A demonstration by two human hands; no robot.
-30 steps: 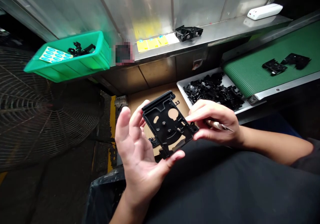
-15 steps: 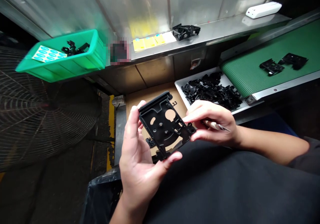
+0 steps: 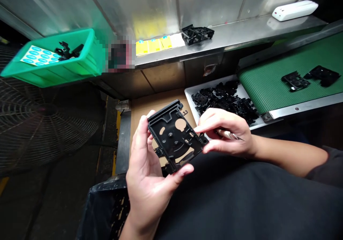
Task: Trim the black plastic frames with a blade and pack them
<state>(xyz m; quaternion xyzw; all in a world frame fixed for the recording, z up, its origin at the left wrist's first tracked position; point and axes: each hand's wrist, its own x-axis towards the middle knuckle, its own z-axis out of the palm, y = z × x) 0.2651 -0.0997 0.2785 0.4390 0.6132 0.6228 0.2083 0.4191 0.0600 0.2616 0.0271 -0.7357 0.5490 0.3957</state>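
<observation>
The left hand (image 3: 150, 175) holds a black plastic plate (image 3: 173, 138) up over the person's lap, roughly at the middle of the view; its fingers (image 3: 142, 136) are curled behind the plate's left edge and the thumb presses the bottom corner, so the plate is grasped and tilted with its flat face toward the camera; the right hand (image 3: 227, 133) meets the plate at its right corner, thumb and forefinger pinched on that corner, with a thin metal tool (image 3: 232, 136) tucked under the other fingers and pointing off to the right; a sheet of cardboard (image 3: 158, 106) lies below and behind the plate; just to its right a white tray (image 3: 190, 94) is heaped with small black parts (image 3: 225, 99); beside the tray a green conveyor belt (image 3: 268, 83) carries two black pieces (image 3: 296, 80) lying near each other; above, a metal shelf (image 3: 241, 33) bears another black part (image 3: 197, 34), yellow sticker sheets (image 3: 153, 46) and a white device (image 3: 294, 9); at the far left a green bin (image 3: 66, 72) holds a sheet of blue stickers (image 3: 37, 55), and a wire fan guard (image 3: 40, 125) stands beneath it.
</observation>
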